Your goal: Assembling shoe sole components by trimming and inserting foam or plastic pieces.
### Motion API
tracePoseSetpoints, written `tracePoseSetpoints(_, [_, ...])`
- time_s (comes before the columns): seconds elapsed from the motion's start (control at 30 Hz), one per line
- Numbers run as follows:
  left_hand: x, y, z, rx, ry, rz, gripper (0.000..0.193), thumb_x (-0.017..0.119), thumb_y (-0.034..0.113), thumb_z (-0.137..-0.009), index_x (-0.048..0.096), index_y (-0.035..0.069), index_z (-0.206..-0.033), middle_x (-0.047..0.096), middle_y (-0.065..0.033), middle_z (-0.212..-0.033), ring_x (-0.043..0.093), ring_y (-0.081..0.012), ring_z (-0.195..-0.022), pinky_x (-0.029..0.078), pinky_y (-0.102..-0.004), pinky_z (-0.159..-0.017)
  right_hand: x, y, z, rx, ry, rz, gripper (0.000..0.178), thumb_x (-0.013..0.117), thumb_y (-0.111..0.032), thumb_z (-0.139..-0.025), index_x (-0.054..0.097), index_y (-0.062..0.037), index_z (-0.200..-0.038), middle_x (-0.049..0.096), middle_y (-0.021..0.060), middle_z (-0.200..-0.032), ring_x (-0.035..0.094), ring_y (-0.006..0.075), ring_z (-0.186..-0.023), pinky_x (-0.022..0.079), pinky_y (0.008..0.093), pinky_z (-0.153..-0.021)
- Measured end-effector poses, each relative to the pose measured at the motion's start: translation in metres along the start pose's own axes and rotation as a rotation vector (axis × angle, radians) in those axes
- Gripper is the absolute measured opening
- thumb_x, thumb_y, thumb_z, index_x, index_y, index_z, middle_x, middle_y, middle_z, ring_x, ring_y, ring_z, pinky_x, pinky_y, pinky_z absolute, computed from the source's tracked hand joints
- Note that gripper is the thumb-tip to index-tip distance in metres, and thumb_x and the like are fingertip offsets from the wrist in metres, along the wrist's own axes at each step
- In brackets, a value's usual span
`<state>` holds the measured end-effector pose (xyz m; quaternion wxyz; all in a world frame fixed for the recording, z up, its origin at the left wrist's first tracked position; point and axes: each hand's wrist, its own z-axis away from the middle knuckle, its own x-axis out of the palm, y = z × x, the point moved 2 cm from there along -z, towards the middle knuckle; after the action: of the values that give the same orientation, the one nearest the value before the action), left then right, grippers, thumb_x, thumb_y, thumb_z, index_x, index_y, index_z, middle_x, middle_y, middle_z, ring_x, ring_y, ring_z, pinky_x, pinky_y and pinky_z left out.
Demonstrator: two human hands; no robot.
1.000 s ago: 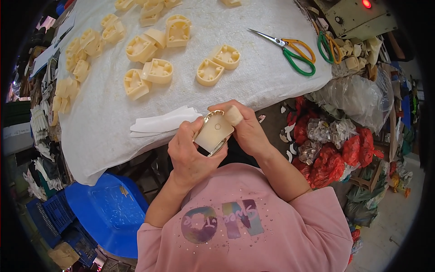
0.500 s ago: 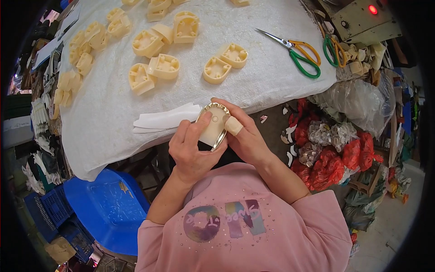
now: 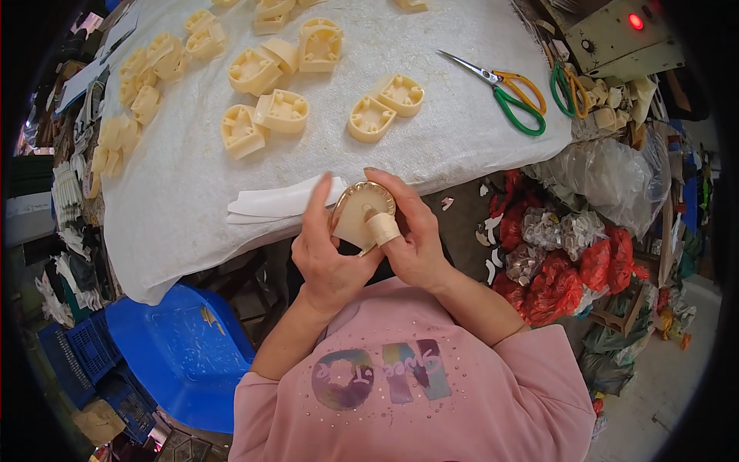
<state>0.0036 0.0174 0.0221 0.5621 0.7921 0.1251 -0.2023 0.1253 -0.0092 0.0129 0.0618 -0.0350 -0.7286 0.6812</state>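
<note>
Cream moulded part (image 3: pixel 360 218) pinched between left hand (image 3: pixel 329 258) and right hand (image 3: pixel 412 231); two scissors (image 3: pixel 500 88) on white-covered table (image 3: pixel 454 146).

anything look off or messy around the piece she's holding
Nothing odd with the round cream part held in both hands. The mess is beside the table: pale scraps lie scattered on the floor near the red bags.

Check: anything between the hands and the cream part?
Nothing visible. Both the left hand and right hand already grip the cream part directly, with a taped right thumb pressed on its face.
</note>
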Motion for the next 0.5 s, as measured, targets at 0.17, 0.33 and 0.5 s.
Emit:
tracePoseSetpoints(0.17, [-0.005, -0.006, -0.012, 0.011, -0.083, 0.107, 0.067, 0.082, 0.016, -0.061, 0.051, 0.0, -0.119, 0.065, -0.0097, -0.089, 0.063, -0.0135, -0.07, 0.051, -0.0254, -0.062, -0.012, 0.004, -0.011, -0.042, -0.13, 0.014, 0.051, 0.058, -0.022, -0.091, 0.041, -0.0056, -0.137, 0.05, 0.0063, -0.107, 0.049, 0.0154, -0.097, 0.042, 0.0274, -0.084])
tracePoseSetpoints(0.33, [-0.005, -0.013, -0.01, -0.361, -0.554, 0.744, 0.053, 0.068, 0.033, -0.081, 0.051, -0.003, -0.116, 0.061, -0.0055, -0.086, 0.053, -0.0086, -0.071, 0.043, -0.0215, -0.062, -0.029, 0.005, -0.021, -0.175, -0.293, -0.071, 0.051, 0.055, -0.036, -0.092, 0.046, -0.0051, -0.132, 0.05, 0.0059, -0.105, 0.044, 0.0139, -0.104, 0.038, 0.0289, -0.087])
tracePoseSetpoints(0.5, [-0.008, -0.019, 0.001, -0.394, -0.72, 0.856, 0.063, 0.054, 0.052, -0.088, 0.052, -0.003, -0.119, 0.058, -0.0059, -0.084, 0.053, -0.0111, -0.072, 0.044, -0.0228, -0.067, -0.03, -0.002, -0.015, -0.02, -0.212, -0.142, 0.034, 0.054, -0.025, -0.093, 0.054, -0.0034, -0.12, 0.056, 0.0066, -0.102, 0.055, 0.0113, -0.086, 0.045, 0.0256, -0.076])
